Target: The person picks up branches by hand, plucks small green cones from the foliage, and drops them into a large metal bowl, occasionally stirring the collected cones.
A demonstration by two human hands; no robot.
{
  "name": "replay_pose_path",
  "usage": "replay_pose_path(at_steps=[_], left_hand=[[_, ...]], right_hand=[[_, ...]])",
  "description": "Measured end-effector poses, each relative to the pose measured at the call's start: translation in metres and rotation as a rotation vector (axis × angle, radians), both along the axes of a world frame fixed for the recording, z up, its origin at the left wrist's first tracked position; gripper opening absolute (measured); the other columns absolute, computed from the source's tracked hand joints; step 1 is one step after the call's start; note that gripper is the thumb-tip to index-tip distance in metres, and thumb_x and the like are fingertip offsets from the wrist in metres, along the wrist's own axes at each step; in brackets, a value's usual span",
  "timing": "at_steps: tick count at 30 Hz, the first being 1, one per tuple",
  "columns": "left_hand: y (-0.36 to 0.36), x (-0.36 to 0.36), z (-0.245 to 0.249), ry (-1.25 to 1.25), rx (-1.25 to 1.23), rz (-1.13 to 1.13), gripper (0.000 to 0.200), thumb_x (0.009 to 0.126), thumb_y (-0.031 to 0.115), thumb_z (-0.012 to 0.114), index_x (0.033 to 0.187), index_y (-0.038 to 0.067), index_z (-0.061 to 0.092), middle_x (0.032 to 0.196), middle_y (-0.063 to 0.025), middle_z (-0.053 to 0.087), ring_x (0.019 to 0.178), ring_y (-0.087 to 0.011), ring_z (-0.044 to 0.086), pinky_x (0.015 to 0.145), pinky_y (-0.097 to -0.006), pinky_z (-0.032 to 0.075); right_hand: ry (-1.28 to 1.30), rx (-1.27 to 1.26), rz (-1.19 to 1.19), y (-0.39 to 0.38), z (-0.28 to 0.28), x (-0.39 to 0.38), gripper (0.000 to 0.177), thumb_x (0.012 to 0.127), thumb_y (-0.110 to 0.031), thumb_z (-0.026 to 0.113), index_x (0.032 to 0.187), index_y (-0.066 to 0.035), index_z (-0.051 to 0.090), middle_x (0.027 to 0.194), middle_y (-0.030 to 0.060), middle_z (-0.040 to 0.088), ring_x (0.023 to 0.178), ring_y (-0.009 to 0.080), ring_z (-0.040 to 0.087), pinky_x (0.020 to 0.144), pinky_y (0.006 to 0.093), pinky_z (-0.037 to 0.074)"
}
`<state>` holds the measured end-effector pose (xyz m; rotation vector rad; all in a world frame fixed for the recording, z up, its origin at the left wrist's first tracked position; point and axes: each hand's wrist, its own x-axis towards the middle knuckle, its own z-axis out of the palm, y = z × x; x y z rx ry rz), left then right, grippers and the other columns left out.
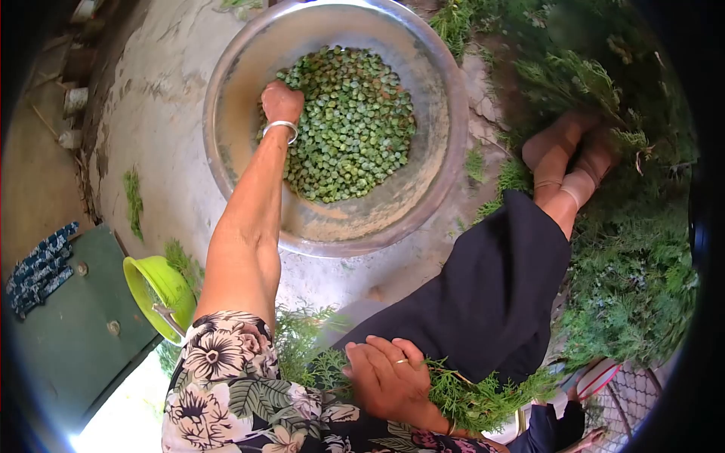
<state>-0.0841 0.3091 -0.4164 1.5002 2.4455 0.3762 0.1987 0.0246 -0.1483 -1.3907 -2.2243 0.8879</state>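
A wide metal basin [445, 143] holds a heap of small green cones or berries [351, 124]. My left hand [282, 100], with a silver bangle at the wrist, is closed in a fist over the heap's left edge; its fingertips and anything in them are hidden. Low in the view, my right hand [389, 377], wearing a ring, has its fingers curled over a leafy green sprig [491, 400] that lies across my lap. More of this feathery foliage shows between my left sleeve and the dark cloth on my legs.
A lime-green bowl [162, 294] tilts beside a dark green board [75, 325] with a patterned cloth [41, 268] on it. Cut branches [627, 302] pile up at the right, around my feet. Another person's dark-clothed arm [555, 426] shows at the lower right, near wire mesh.
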Motion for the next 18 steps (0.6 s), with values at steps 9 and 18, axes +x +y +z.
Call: replay_pose_path(at_steps=[9,18], left_hand=[[0.008,0.011,0.001,0.092,-0.063,-0.092,0.018,0.068,0.014,0.058,0.08,0.004,0.068,0.085,-0.0233,0.065,0.083,-0.0382,0.064,0.073,-0.0454,0.051],[-0.084,-0.006,0.062,-0.8,0.03,0.25,0.011,0.069,0.0,0.057,0.076,-0.002,0.064,0.056,-0.008,0.059,0.044,-0.0138,0.053,0.039,-0.0263,0.039]], right_hand=[[0.045,0.017,0.002,0.005,-0.002,0.002,0.019,0.083,-0.018,0.062,0.097,-0.006,0.065,0.085,0.0024,0.065,0.083,0.0167,0.065,0.082,0.0333,0.044],[0.012,-0.011,0.009,-0.001,0.0,0.0,0.022,0.081,-0.019,0.062,0.098,-0.005,0.065,0.087,0.0035,0.064,0.086,0.0173,0.063,0.082,0.0351,0.044]])
